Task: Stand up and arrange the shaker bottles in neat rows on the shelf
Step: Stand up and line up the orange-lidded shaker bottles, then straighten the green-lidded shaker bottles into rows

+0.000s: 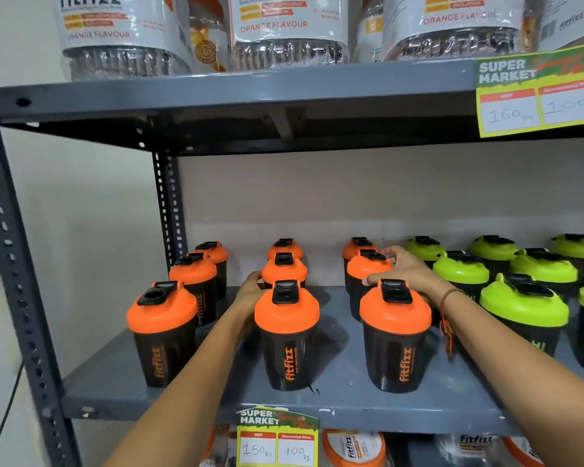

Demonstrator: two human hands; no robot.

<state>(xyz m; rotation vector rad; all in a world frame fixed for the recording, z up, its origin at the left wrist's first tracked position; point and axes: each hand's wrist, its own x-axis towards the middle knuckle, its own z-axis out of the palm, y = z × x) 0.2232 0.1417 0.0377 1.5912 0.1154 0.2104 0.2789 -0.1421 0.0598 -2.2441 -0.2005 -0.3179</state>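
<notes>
Black shaker bottles with orange lids stand upright in three columns on the grey shelf (pixel 338 335). My left hand (pixel 250 288) holds the left side of the middle bottle (pixel 284 269) in the centre column, partly hidden behind the front bottle (pixel 286 335). My right hand (pixel 407 272) wraps over the lid of the middle bottle (pixel 364 268) in the right orange column, thumb in front and fingers behind. The front right orange bottle (pixel 395 338) stands just below that wrist. Upright green-lidded shaker bottles (pixel 524 303) fill the shelf to the right.
Large clear orange-flavour jars (pixel 287 28) sit on the shelf above. Price tags hang from the upper shelf edge (pixel 540 94) and the lower edge (pixel 277 438). A perforated metal post (pixel 11 264) rises at the left, and more jars (pixel 353 448) sit below.
</notes>
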